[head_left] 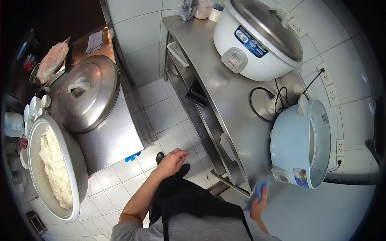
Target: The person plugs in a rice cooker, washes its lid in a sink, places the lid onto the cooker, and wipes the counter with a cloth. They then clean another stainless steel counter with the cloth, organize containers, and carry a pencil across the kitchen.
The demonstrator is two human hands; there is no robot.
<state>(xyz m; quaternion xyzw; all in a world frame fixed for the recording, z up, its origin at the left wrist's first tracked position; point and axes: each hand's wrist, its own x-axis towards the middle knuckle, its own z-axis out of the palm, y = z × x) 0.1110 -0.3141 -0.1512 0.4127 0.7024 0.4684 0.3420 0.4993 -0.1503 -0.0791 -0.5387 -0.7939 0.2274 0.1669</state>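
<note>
My right hand (pixel 258 203) holds a blue cloth (pixel 261 188) at the near end of the steel table (pixel 237 116), just below the light-blue rice cooker (pixel 291 140). That cooker stands without a lid, its opening facing right in the view. My left hand (pixel 173 161) hangs over the tiled floor in front of the black apron, fingers loosely curled, with nothing visible in it. Farther up the table is a white rice cooker (pixel 249 48) with its metal lid on. A black power cord (pixel 257 111) lies loose between the two cookers.
On the left counter (pixel 108 140) are a large metal lid (pixel 90 92), a pot of white rice (pixel 56 172), small white cups (pixel 35 105) and a folded cloth (pixel 95 42). Shelves with a white basket (pixel 178 54) run under the steel table. Wall sockets (pixel 326 78) line the right.
</note>
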